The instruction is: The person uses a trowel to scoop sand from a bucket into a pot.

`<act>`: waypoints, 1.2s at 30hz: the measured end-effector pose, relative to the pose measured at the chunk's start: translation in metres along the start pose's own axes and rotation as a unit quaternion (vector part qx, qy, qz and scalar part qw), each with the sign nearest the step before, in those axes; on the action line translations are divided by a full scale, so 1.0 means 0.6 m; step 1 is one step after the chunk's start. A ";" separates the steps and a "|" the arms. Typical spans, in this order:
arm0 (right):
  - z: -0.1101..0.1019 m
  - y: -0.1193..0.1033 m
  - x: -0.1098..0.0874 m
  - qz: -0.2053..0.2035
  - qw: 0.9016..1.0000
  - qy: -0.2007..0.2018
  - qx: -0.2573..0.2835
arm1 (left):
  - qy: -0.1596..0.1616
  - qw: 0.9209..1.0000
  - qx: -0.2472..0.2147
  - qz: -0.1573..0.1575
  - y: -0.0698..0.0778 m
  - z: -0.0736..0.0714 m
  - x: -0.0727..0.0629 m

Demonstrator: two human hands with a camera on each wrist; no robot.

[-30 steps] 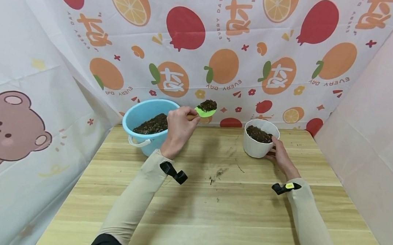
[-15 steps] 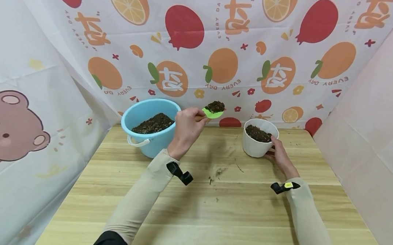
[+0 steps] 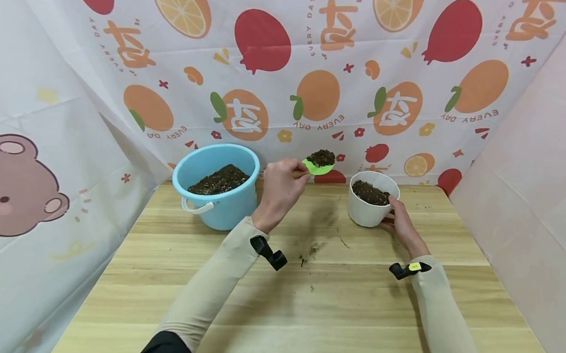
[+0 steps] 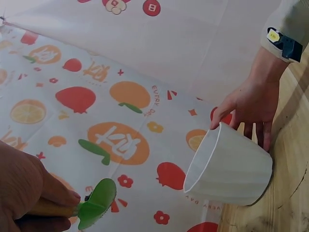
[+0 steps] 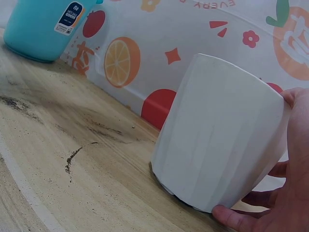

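My left hand (image 3: 283, 189) grips the wooden handle of a small trowel with a bright green blade (image 3: 317, 168). Dark potting soil (image 3: 323, 157) is heaped on the blade, held in the air between bucket and pot. In the left wrist view the green trowel (image 4: 98, 205) shows from its side. On the table at the right stands a white faceted flower pot (image 3: 367, 210), partly filled with soil (image 3: 370, 193). My right hand (image 3: 406, 225) holds that pot at its right side, thumb at the rim, other fingers low around the wall, as the right wrist view shows.
A light blue bucket (image 3: 224, 212) with a white handle stands at the back left, with more potting soil (image 3: 219, 180) inside. Crumbs of soil (image 3: 315, 248) are scattered on the wooden table (image 3: 334, 310). A fruit-print cloth (image 3: 267, 107) hangs along the back edge.
My left hand has carried the loaded trowel rightward, away from the bucket and toward the white flower pot. My right hand and the pot have stayed in place.
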State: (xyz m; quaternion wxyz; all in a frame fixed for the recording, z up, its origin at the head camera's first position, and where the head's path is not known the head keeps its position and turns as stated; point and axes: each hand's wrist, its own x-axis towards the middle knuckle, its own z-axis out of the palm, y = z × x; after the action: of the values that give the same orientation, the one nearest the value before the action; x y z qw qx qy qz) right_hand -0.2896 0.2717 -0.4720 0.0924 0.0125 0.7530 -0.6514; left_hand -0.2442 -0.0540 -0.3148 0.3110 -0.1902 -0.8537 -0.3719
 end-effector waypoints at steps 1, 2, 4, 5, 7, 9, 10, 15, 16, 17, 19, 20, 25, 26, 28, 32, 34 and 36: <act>0.001 0.000 -0.001 -0.001 1.000 0.001 -0.001 | -0.002 1.000 0.002 0.001 0.001 0.001 0.000; 0.001 0.000 -0.002 0.000 1.000 0.002 -0.003 | -0.003 1.000 0.004 0.003 0.002 0.003 0.000; 0.001 0.000 -0.003 -0.003 1.000 0.004 -0.006 | -0.002 1.000 0.013 0.008 0.004 0.006 0.000; 0.001 0.000 -0.003 -0.004 1.000 0.004 -0.006 | -0.001 1.000 0.017 0.010 0.005 0.008 0.000; 0.001 0.001 -0.002 -0.006 1.000 0.004 -0.008 | -0.003 1.000 0.021 0.012 0.007 0.011 0.000; 0.000 0.001 -0.001 -0.008 1.000 0.004 -0.010 | -0.008 1.000 0.023 0.011 0.010 0.014 -0.001; -0.001 0.002 0.000 -0.008 1.000 0.004 -0.009 | -0.011 1.000 0.021 0.010 0.011 0.016 -0.002; -0.002 0.003 0.000 -0.003 1.000 0.000 -0.010 | -0.025 1.000 0.014 0.007 0.016 0.027 -0.006; -0.002 0.002 -0.001 0.001 1.000 0.000 -0.008 | -0.025 1.000 0.015 0.008 0.017 0.029 -0.007; -0.002 -0.001 -0.004 0.003 1.000 -0.002 -0.008 | -0.025 1.000 0.016 0.009 0.018 0.031 -0.007; 0.000 -0.011 -0.012 0.003 1.000 -0.004 -0.005 | -0.027 0.999 0.017 0.011 0.020 0.035 -0.007; 0.002 -0.017 -0.017 0.004 1.000 -0.005 -0.003 | -0.029 0.999 0.015 0.012 0.021 0.037 -0.007; 0.005 -0.031 -0.026 0.001 1.000 -0.009 0.003 | -0.033 0.999 0.008 0.014 0.025 0.045 -0.009; 0.005 -0.028 -0.023 0.002 1.000 -0.009 0.003 | -0.031 0.999 0.007 0.015 0.025 0.047 -0.010; 0.002 -0.019 -0.014 0.001 1.000 -0.008 0.003 | -0.028 0.999 0.011 0.015 0.026 0.052 -0.011; -0.003 0.000 0.001 0.002 1.000 -0.001 -0.001 | -0.036 0.999 0.011 0.015 0.029 0.059 -0.013; -0.005 0.004 0.005 0.001 1.000 0.001 -0.004 | -0.044 0.999 0.006 0.014 0.031 0.063 -0.014; -0.004 0.005 0.006 -0.001 1.000 0.000 -0.003 | -0.052 0.999 0.002 0.013 0.033 0.068 -0.015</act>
State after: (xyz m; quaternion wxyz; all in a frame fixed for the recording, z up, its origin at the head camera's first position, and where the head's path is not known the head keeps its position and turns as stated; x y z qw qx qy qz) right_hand -0.2933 0.2743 -0.4752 0.0916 0.0119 0.7548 -0.6495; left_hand -0.2425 -0.0114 -0.3318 0.2712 -0.2203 -0.8667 -0.3560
